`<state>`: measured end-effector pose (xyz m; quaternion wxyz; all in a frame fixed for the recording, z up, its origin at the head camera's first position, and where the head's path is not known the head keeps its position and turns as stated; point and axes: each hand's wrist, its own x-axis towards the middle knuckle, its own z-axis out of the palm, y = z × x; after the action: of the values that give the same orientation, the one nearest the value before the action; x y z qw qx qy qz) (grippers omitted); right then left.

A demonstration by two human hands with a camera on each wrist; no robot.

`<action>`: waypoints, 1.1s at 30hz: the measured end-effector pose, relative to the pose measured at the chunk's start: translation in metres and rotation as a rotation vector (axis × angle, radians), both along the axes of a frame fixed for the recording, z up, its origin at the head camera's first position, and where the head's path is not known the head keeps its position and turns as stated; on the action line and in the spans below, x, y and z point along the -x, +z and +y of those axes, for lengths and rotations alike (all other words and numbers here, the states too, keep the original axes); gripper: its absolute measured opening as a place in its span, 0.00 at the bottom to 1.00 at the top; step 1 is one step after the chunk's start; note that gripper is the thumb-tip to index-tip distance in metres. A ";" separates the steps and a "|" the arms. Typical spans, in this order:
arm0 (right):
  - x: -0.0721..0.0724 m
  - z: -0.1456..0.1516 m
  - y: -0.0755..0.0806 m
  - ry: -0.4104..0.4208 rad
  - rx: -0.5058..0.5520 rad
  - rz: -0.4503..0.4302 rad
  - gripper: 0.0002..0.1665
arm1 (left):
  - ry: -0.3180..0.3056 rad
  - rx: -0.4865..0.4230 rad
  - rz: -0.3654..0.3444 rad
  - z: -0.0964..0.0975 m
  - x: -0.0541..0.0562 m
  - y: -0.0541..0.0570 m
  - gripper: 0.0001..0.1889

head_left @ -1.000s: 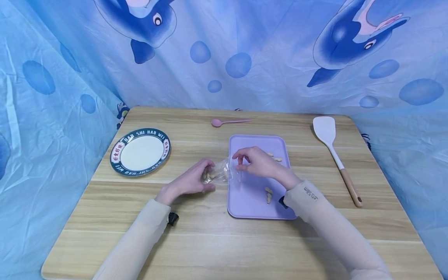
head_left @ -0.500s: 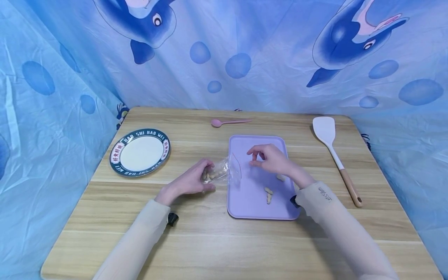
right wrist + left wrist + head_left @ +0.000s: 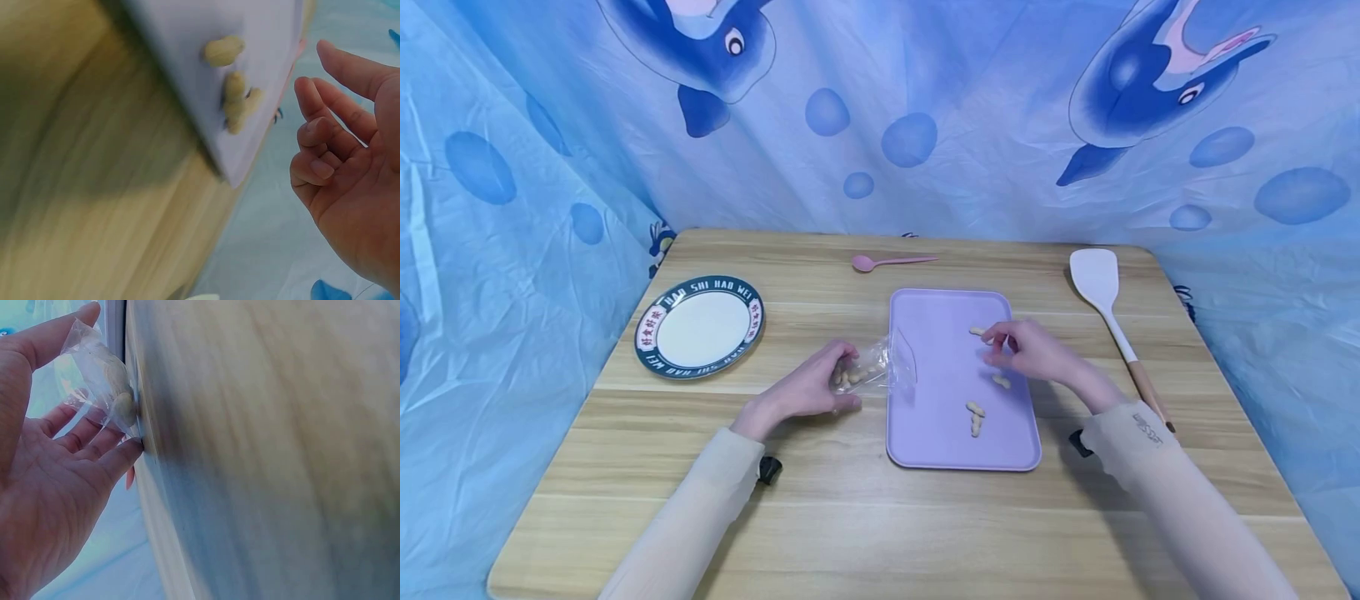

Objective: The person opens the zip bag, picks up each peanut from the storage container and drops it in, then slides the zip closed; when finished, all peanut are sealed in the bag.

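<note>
My left hand [image 3: 805,387] holds a clear plastic bag [image 3: 874,363] of peanuts on the table, thumb and fingers on either side of it. The bag's mouth lies over the left edge of a purple tray [image 3: 932,437]. In the left wrist view, a peanut [image 3: 125,409] shows through the film beside my fingers. Over the tray's right side is my right hand [image 3: 1037,354], fingers loosely bent, with nothing seen in them. Several peanuts lie on the tray, among them one peanut [image 3: 1002,381] below that hand and another peanut [image 3: 976,426] further forward. Thumb and fingertips stand apart in the right wrist view.
A white plate [image 3: 703,329] with a dark green rim lies at the left of the wooden table [image 3: 842,533]. Behind the tray is a pink spoon [image 3: 891,262]. To the right lies a white spatula [image 3: 1101,287] with a wooden handle, partly behind my right forearm.
My right hand has moved from the bag's mouth rightward across the tray, uncovering peanuts on the tray's right side. The left hand and bag stay put.
</note>
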<state>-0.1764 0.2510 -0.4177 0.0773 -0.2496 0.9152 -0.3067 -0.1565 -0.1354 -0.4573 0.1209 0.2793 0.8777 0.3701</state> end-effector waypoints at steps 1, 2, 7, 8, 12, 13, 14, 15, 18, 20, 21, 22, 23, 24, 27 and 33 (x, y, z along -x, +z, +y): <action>-0.002 0.003 -0.002 -0.001 -0.007 -0.002 0.17 | 0.001 0.000 0.000 0.000 0.000 0.000 0.38; -0.004 0.005 -0.003 -0.002 -0.013 -0.004 0.17 | -0.002 -0.001 0.002 0.000 0.000 0.000 0.38; -0.014 0.015 -0.012 0.003 -0.027 -0.023 0.16 | -0.008 -0.005 0.009 0.000 0.000 0.000 0.37; -0.016 0.016 -0.014 0.003 -0.027 -0.025 0.16 | -0.009 -0.006 0.010 0.000 0.000 0.000 0.37; -0.021 0.020 -0.021 -0.003 -0.022 -0.021 0.15 | -0.009 -0.007 0.009 0.000 -0.001 0.001 0.37; -0.022 0.020 -0.023 -0.006 -0.020 -0.019 0.15 | -0.008 -0.004 0.008 0.000 -0.001 0.001 0.37; -0.023 0.021 -0.024 -0.007 -0.017 -0.017 0.15 | -0.007 -0.003 0.007 0.000 -0.001 0.001 0.37; -0.024 0.021 -0.025 -0.010 -0.014 -0.018 0.15 | -0.006 -0.001 0.007 0.000 -0.001 0.001 0.37; -0.025 0.022 -0.029 -0.019 -0.011 -0.023 0.14 | -0.005 0.002 0.005 0.000 -0.001 0.001 0.37; -0.026 0.022 -0.031 -0.022 -0.012 -0.028 0.14 | -0.005 0.000 0.002 0.000 -0.001 0.001 0.37; -0.026 0.022 -0.031 -0.023 -0.012 -0.029 0.13 | -0.005 -0.001 0.001 0.000 -0.001 0.001 0.37; -0.027 0.022 -0.032 -0.022 -0.012 -0.027 0.13 | -0.005 -0.002 0.000 0.000 -0.001 0.001 0.37; -0.027 0.022 -0.033 -0.021 -0.013 -0.023 0.13 | -0.006 -0.002 0.000 0.000 -0.001 0.001 0.37; -0.027 0.021 -0.033 -0.021 -0.011 -0.020 0.12 | -0.006 -0.003 0.000 0.000 -0.001 0.001 0.37; -0.028 0.021 -0.033 -0.017 -0.003 -0.012 0.10 | -0.007 -0.007 0.001 0.000 0.000 0.001 0.37; -0.027 0.020 -0.034 -0.016 -0.011 -0.014 0.09 | -0.010 -0.006 0.006 0.000 0.000 0.001 0.37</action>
<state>-0.1493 0.2709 -0.4514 0.0827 -0.2396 0.9183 -0.3041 -0.1567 -0.1358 -0.4567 0.1192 0.2852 0.8756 0.3712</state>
